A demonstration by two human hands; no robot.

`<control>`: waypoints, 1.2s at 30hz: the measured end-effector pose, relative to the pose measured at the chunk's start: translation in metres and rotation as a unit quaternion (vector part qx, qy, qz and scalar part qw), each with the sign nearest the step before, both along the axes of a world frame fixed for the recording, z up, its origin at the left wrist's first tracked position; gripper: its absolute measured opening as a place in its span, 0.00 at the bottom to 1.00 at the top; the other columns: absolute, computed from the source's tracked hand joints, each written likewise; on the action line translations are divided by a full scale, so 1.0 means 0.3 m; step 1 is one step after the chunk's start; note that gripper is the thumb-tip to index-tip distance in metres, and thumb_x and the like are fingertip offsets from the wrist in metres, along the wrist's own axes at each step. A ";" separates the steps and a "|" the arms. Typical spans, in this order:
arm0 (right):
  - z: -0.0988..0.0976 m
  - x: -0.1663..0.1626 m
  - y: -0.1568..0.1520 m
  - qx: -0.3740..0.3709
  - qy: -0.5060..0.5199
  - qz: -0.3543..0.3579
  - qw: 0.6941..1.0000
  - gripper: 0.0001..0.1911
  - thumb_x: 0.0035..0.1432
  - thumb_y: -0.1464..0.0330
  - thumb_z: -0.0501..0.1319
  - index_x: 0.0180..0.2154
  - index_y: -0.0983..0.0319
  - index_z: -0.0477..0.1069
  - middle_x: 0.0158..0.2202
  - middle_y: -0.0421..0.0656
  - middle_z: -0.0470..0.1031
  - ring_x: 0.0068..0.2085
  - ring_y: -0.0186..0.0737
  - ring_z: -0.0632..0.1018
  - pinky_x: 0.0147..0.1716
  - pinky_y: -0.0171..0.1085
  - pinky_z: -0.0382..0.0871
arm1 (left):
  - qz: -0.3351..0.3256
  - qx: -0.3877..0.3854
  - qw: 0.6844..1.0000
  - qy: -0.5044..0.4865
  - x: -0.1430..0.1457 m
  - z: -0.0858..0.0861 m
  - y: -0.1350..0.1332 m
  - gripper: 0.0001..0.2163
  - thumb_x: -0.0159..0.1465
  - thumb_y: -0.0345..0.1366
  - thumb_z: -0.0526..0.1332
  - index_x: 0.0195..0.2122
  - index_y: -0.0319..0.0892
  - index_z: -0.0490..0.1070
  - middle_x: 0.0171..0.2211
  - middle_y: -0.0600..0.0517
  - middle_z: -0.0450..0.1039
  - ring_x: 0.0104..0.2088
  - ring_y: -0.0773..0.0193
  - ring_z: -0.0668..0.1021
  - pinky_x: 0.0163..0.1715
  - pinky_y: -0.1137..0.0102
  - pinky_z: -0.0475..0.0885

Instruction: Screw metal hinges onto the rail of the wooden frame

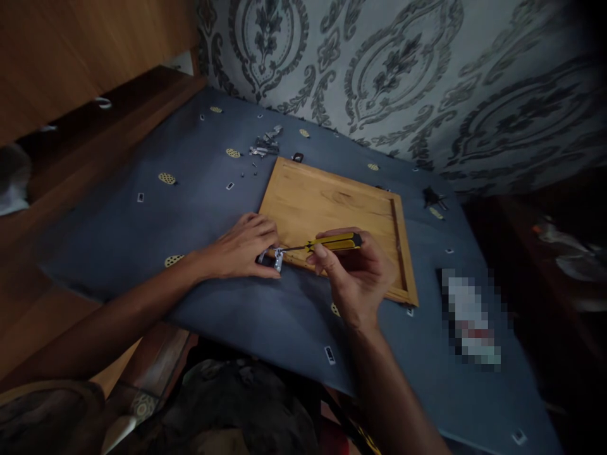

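Observation:
A wooden framed panel (332,202), like a cabinet door, lies on the blue-grey tabletop. At its near left corner sits a metal hinge (278,260) with a dark part beside it. My left hand (249,245) grips the hinge at the panel's edge, thumb below and fingers curled above. My right hand (355,272) holds a yellow and black screwdriver (336,242) by its handle. The screwdriver's shaft points left, and its tip meets the hinge or lies just over it. Whether the tip sits in a screw is too small to tell.
Loose metal hinges (265,144) lie behind the panel's left corner, with several small screws (255,165) near them. A small dark piece (298,157) rests by the panel's far edge. To the right are a black object (434,198) and a blurred-out item (472,319). Patterned wallpaper (379,69) rises behind.

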State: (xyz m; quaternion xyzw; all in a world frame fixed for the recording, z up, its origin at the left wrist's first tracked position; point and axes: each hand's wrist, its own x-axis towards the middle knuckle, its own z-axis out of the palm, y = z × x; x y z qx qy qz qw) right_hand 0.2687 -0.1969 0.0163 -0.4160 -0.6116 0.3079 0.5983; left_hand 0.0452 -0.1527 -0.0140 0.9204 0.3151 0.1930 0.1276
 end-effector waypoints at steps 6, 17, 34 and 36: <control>0.000 -0.002 -0.014 0.031 0.017 -0.031 0.999 0.08 0.61 0.64 0.75 0.37 0.58 0.79 0.37 0.40 0.82 0.24 0.32 0.80 0.19 0.32 0.75 | -0.001 -0.001 1.000 0.007 0.001 0.001 0.001 0.22 0.65 0.55 0.71 0.45 0.41 0.74 0.46 0.45 0.74 0.50 0.50 0.74 0.57 0.57 0.66; -0.002 0.001 -0.010 0.014 -0.003 -0.043 0.999 0.10 0.60 0.61 0.75 0.37 0.58 0.78 0.34 0.39 0.80 0.24 0.33 0.79 0.20 0.33 0.76 | -0.001 0.001 1.000 0.001 0.000 -0.001 0.001 0.21 0.66 0.55 0.70 0.44 0.41 0.74 0.46 0.45 0.74 0.50 0.50 0.74 0.57 0.56 0.66; 0.019 0.034 -0.002 -0.025 -0.069 0.051 0.996 0.08 0.60 0.64 0.75 0.40 0.57 0.83 0.39 0.42 0.84 0.27 0.33 0.80 0.26 0.35 0.79 | -0.001 -0.010 1.000 -0.013 0.002 0.000 0.000 0.20 0.66 0.54 0.70 0.44 0.41 0.75 0.45 0.46 0.74 0.49 0.50 0.73 0.55 0.57 0.66; 0.020 0.033 0.000 -0.018 -0.070 0.051 0.996 0.07 0.59 0.63 0.75 0.37 0.58 0.83 0.38 0.42 0.84 0.26 0.34 0.79 0.24 0.35 0.77 | -0.001 -0.016 1.000 -0.018 0.001 -0.002 0.001 0.19 0.66 0.53 0.70 0.44 0.41 0.75 0.45 0.46 0.74 0.49 0.50 0.74 0.56 0.56 0.66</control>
